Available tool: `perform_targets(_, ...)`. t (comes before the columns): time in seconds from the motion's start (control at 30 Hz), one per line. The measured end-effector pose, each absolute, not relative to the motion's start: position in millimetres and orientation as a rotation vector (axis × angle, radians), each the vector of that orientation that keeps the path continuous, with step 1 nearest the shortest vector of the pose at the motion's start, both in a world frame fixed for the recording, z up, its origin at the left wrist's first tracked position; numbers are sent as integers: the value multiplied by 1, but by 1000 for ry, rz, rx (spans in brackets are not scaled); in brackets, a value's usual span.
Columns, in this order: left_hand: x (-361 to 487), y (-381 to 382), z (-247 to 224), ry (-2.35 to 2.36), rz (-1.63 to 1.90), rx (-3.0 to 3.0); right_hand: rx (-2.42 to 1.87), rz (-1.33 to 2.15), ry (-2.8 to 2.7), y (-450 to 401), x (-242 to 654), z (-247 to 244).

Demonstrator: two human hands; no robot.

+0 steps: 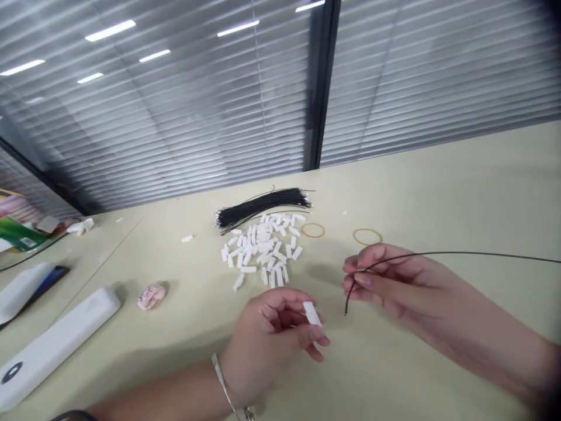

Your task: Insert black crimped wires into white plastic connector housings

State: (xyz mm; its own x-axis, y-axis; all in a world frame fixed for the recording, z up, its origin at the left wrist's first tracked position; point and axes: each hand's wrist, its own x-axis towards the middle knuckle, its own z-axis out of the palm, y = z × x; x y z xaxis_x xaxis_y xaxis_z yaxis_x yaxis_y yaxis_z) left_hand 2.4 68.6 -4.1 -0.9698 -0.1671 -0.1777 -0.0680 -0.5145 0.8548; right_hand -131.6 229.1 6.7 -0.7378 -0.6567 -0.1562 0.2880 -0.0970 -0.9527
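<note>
Starting at the left of the worktop (438,175), a white oblong case (56,351) lies near a pink rubbery lump (151,296). The left hand (263,345), with a thin metal bangle (221,374) at its wrist, hovers above the worktop. Its fingers curl narrowly and pinch a small white block (312,314) against the thumb. Farther back, a loose pile of matching white blocks (260,251) lies just in front of a bundle of thin black wires (263,207). Two rubber bands (312,230) (367,236) lie to the pile's right. The right hand (385,280) holds one black wire (460,254) in a narrow pinch, with a short end hanging below the fingers.

Hazards: a loose pinch can drop the white block into the pile, where it would be lost among identical pieces. The long, unsupported wire can snag the bundle or sweep the blocks if the right hand swings.
</note>
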Motion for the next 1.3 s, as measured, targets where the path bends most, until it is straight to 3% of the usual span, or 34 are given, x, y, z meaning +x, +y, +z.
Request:
perform_targets(1.13,17,80,-2,-1866,-2379,264,-672,-1822,1772,242,-123,14)
perform_targets(1.3,16,80,1,-1826,-2518,181,-657,-1805,1877,237,-118,21)
